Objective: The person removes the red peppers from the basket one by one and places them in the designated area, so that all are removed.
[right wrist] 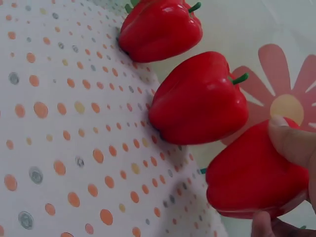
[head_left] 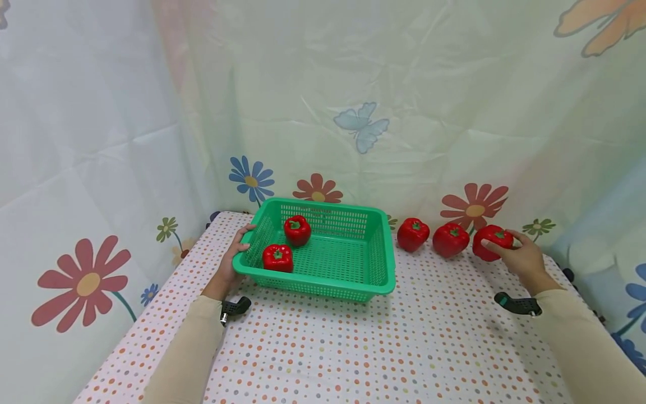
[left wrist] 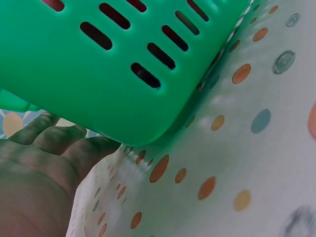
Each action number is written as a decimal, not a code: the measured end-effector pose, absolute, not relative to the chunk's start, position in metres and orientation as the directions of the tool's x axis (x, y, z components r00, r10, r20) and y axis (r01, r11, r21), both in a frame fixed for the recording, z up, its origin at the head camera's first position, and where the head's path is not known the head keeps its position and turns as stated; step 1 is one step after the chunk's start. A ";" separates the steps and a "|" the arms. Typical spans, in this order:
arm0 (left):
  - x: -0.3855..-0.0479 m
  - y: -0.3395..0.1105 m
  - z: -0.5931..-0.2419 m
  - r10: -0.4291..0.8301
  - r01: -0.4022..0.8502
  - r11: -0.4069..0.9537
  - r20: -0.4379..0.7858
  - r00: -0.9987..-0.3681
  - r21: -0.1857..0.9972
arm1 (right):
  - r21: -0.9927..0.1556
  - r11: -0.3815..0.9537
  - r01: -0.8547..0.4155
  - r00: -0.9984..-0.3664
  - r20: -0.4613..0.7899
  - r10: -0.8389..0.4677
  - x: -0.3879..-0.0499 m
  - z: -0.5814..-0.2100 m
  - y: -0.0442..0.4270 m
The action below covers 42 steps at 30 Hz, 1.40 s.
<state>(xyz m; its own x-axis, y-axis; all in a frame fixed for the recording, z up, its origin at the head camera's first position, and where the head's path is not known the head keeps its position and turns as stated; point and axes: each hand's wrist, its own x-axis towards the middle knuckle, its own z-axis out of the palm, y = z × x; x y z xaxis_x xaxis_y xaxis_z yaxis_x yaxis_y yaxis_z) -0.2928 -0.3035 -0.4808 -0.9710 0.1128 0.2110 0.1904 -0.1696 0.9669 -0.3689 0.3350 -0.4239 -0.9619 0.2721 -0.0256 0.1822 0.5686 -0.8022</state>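
At the left end of the green plastic basket (head_left: 323, 286), my left hand (head_left: 233, 259) grips the rim, its thumb over the edge. The left wrist view shows the fingers (left wrist: 81, 143) of that hand against the outside of the basket (left wrist: 98, 94). Inside the basket are two red bell peppers, one toward the back (head_left: 298, 231) and one nearer the front (head_left: 277, 258). My right hand (head_left: 525, 259) holds a red bell pepper (right wrist: 252, 173) between thumb and fingers at the right. Whether this pepper touches the table cannot be told.
Two more red bell peppers, a left one (head_left: 413, 234) and a middle one (head_left: 450, 240), stand in a row between the basket and my right hand. A dotted cloth covers the table (head_left: 323, 353). Flowered curtains (head_left: 429, 112) hang close behind.
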 end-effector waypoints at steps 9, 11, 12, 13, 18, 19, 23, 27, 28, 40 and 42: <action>-0.293 -0.299 -0.478 0.141 0.203 -0.190 0.232 -0.963 0.960 | -0.779 0.575 0.251 -0.950 -0.086 0.299 -0.414 -0.475 0.380; -0.293 -0.298 -0.477 0.143 0.204 -0.198 0.234 -0.962 0.959 | -0.763 0.605 0.228 -0.949 -0.035 0.314 -0.427 -0.493 0.396; -0.293 -0.298 -0.476 0.142 0.206 -0.199 0.236 -0.961 0.958 | -0.759 0.612 0.220 -0.947 -0.017 0.320 -0.433 -0.499 0.402; -0.293 -0.298 -0.476 0.141 0.208 -0.201 0.238 -0.961 0.957 | -0.757 0.618 0.212 -0.947 -0.002 0.322 -0.437 -0.504 0.407; -0.293 -0.298 -0.476 0.139 0.207 -0.201 0.238 -0.961 0.957 | -0.742 0.628 0.234 -0.944 -0.019 0.329 -0.432 -0.495 0.399; -0.293 -0.299 -0.476 0.140 0.208 -0.200 0.238 -0.961 0.957 | -0.726 0.639 0.255 -0.942 -0.037 0.334 -0.425 -0.486 0.391; -0.292 -0.300 -0.477 0.139 0.209 -0.196 0.238 -0.961 0.958 | -0.619 0.731 0.288 -0.943 -0.049 0.330 -0.392 -0.444 0.351; -0.291 -0.301 -0.478 0.141 0.204 -0.194 0.233 -0.962 0.960 | -0.516 0.833 0.198 -0.952 0.101 0.289 -0.369 -0.419 0.319; -0.291 -0.301 -0.477 0.143 0.203 -0.194 0.232 -0.962 0.960 | -0.501 0.850 0.165 -0.951 0.149 0.272 -0.365 -0.414 0.311; -0.291 -0.303 -0.480 0.129 0.209 -0.186 0.235 -0.963 0.960 | -0.475 0.826 -0.303 -0.929 0.339 -0.146 -0.334 -0.355 0.205; -0.291 -0.302 -0.480 0.130 0.207 -0.184 0.233 -0.964 0.961 | -0.479 0.798 -0.366 -0.921 0.311 -0.236 -0.332 -0.349 0.191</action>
<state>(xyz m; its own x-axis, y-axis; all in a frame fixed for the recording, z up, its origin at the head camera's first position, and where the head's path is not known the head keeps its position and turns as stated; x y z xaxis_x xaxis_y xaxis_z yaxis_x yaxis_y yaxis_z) -0.2909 -0.3023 -0.4802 -0.9637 0.1305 0.2331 0.2075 -0.1836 0.9608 -0.3321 0.1906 -0.3486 -0.9208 -0.2362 0.3105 -0.3661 0.7981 -0.4786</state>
